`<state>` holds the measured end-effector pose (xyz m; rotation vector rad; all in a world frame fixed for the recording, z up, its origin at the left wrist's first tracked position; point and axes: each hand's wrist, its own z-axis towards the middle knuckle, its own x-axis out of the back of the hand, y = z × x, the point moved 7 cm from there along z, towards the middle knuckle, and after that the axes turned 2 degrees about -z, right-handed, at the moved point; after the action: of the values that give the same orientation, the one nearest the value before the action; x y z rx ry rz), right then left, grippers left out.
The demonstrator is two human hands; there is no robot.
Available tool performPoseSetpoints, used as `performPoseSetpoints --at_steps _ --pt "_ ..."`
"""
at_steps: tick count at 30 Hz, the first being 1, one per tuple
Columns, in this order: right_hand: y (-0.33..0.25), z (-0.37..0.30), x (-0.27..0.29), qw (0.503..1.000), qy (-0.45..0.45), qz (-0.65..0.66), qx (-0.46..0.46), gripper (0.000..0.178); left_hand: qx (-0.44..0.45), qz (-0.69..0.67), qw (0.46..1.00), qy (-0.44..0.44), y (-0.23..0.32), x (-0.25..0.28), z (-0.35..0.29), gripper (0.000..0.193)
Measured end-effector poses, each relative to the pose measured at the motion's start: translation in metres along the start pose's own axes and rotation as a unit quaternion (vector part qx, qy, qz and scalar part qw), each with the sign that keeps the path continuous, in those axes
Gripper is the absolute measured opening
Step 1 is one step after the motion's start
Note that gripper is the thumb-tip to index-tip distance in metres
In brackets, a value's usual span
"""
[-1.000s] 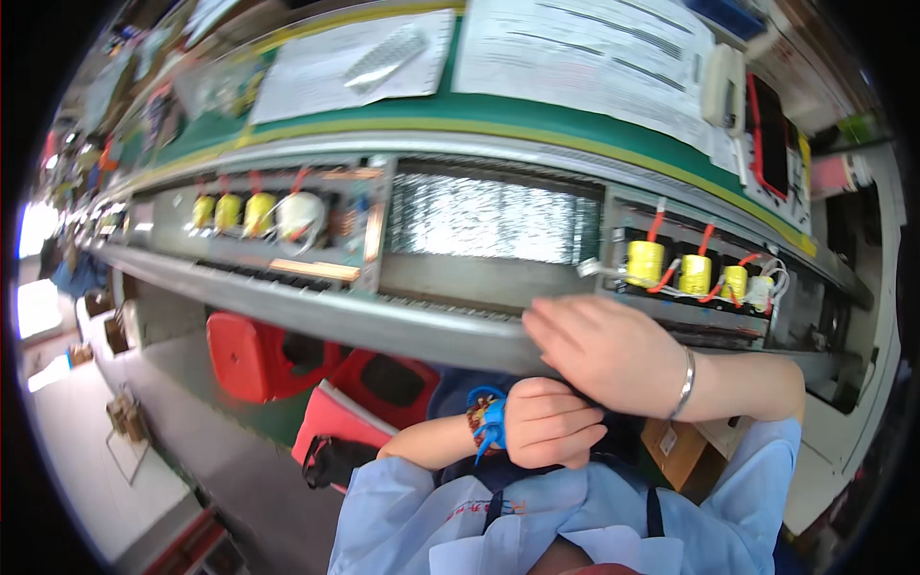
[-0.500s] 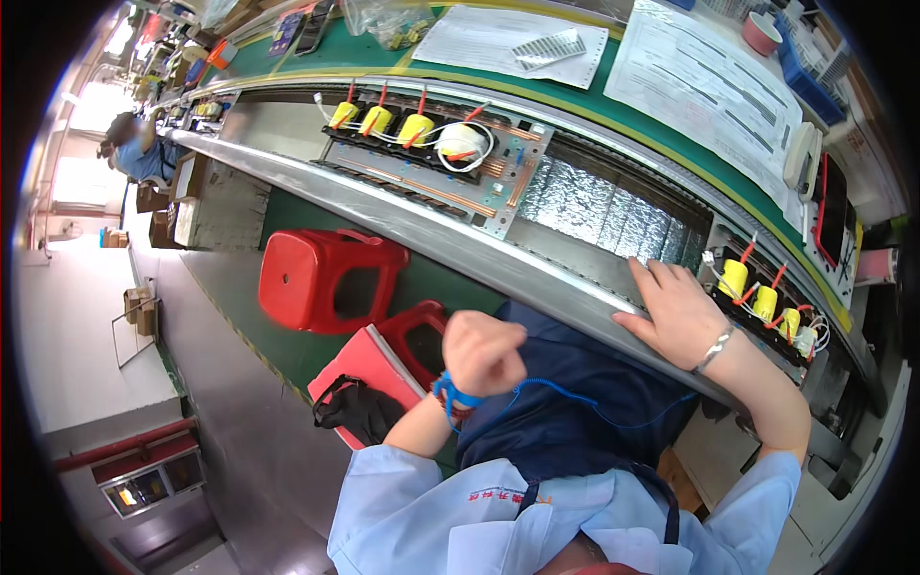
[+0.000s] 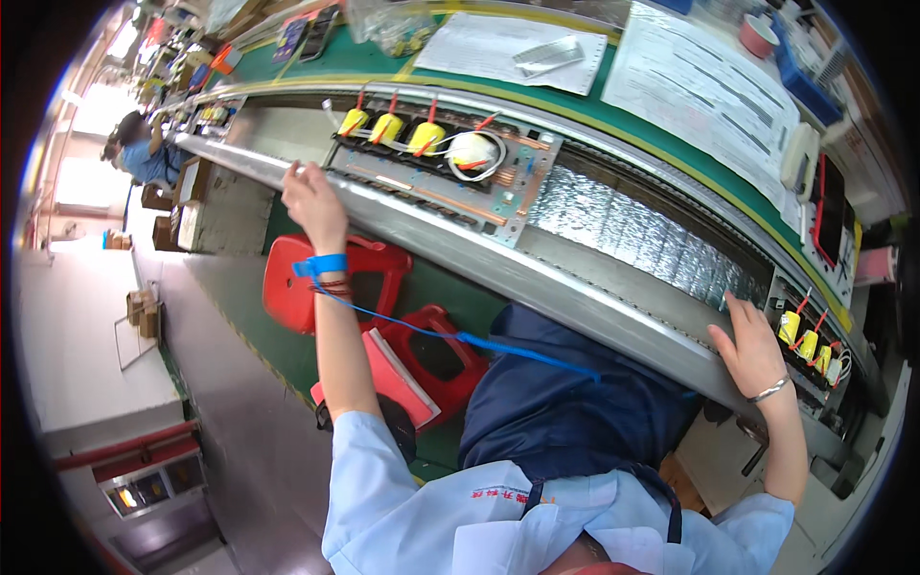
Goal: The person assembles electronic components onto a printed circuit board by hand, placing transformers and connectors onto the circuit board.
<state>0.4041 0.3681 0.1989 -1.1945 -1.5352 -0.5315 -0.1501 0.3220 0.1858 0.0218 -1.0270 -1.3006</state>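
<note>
A circuit board (image 3: 436,196) with yellow-wrapped components, red sleeved leads and a coil of white wire sits on the conveyor track. Just off its left end, my left hand (image 3: 314,206) is at the track's metal front rail (image 3: 431,222). Its fingers are bent and apart, and I see nothing in them. A blue wrist strap (image 3: 321,265) with a cord is on that wrist. My right hand (image 3: 752,347) lies over the front rail at the right, thumb and fingers spread, holding nothing. Right beside it is a second similar board (image 3: 813,356), partly cut by the view's curved edge.
Behind the track, a green bench carries paper sheets (image 3: 704,96), a clear bag (image 3: 393,29) of small parts and phones (image 3: 318,34). Red stools (image 3: 287,278) stand below the rail on the left. Another person (image 3: 144,153) is at the far left of the line.
My left hand has swung from in front of my body out to the rail at the left. My right hand and the right board have shifted rightward; the left board sits slightly farther right.
</note>
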Motion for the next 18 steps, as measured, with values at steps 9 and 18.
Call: performPoseSetpoints --at_steps 9,18 --pt "0.066 -0.033 0.005 0.992 0.084 -0.036 -0.086 0.044 0.11 -0.05 0.985 -0.123 -0.021 -0.028 0.023 0.056" --pt "0.039 0.024 0.047 0.971 0.21 0.1 -0.059 0.028 0.067 -0.044 0.983 -0.164 0.006 -0.022 0.001 0.05"
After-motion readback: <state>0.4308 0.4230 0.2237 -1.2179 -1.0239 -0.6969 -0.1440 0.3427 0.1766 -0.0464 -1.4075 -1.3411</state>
